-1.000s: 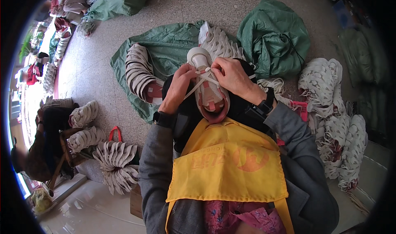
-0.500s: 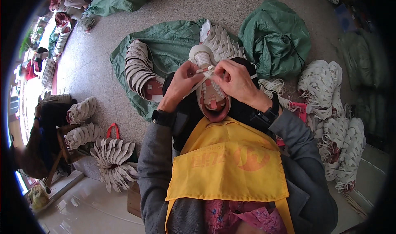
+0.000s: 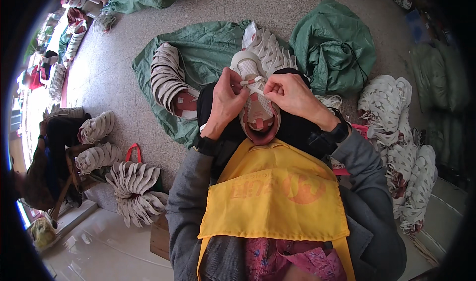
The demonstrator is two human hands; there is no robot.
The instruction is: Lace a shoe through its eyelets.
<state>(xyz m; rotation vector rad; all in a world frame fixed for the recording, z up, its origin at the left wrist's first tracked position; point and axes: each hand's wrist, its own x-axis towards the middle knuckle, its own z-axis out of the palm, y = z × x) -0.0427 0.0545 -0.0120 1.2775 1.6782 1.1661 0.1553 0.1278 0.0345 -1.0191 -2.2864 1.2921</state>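
Observation:
A white and pink sneaker (image 3: 259, 113) rests between my knees, its toe pointing away from me and its heel opening against my yellow apron (image 3: 272, 196). White shoelace (image 3: 256, 89) crosses over the tongue near the toe. At the shoe's left side my left hand (image 3: 229, 98) is closed, thumb and fingers pinched by the lace. My right hand (image 3: 296, 96) pinches a lace end on the right side, drawn out from the crossing. The fingertips partly hide how much lace each hand holds.
A green sack (image 3: 208, 38) spreads under a curved row of nested shoe uppers (image 3: 166, 75) and more white shoes (image 3: 270, 48). Another green sack (image 3: 332, 48) stands far right. Stacked white shoes (image 3: 386, 107) and a pink basket (image 3: 361, 130) lie right; more uppers (image 3: 136, 192) sit left.
My hands have moved apart, the right one drawing its lace end out to the right. The crossed lace over the tongue now shows more clearly.

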